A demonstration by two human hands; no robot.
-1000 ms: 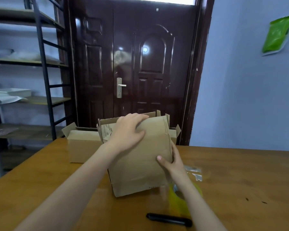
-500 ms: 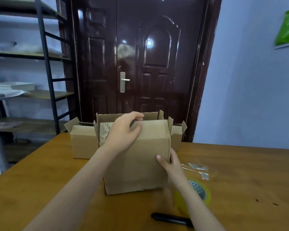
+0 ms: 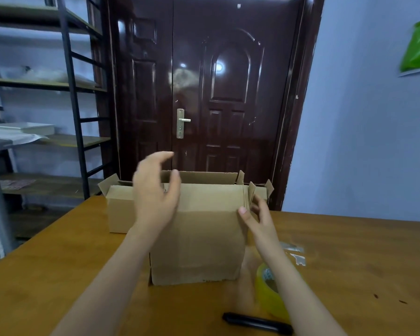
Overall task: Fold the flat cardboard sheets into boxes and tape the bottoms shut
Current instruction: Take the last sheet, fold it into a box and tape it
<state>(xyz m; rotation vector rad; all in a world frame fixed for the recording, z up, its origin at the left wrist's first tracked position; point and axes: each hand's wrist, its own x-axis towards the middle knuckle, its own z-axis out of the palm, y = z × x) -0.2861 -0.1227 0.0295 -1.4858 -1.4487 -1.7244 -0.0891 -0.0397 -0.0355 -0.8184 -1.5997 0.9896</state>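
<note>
Box (image 3: 199, 238): stands upright on the table (image 3: 349, 263), near centre, plain side toward the camera, top flaps raised at the far edge. Judged set on its base so the bottom bears flat on the wood; whether that bottom is taped cannot be seen.

Left hand (image 3: 155, 195): raised in front of the box's upper left corner, fingers loosely curved, holding nothing. Blurred; contact with the box cannot be told, though it appears clear of the top edge.

Right hand (image 3: 257, 217): just beside the box's right edge, fingers spread and relaxed, gripping nothing. The thumb lies at or just off the corner; contact uncertain.

Second box (image 3: 120, 209): behind and left of the first, partly hidden by it, flaps open. Probably finished work put aside at the far side.

Tape roll (image 3: 270, 289): yellow-green, near right, under the right forearm, close to the box's lower right corner. Kept within reach for sealing, by the look of it.

Black pen-like tool (image 3: 257, 323): lies flat at the near edge, just this side of the roll.

Tape scraps (image 3: 294, 253): right of the box, on the wood.
</note>
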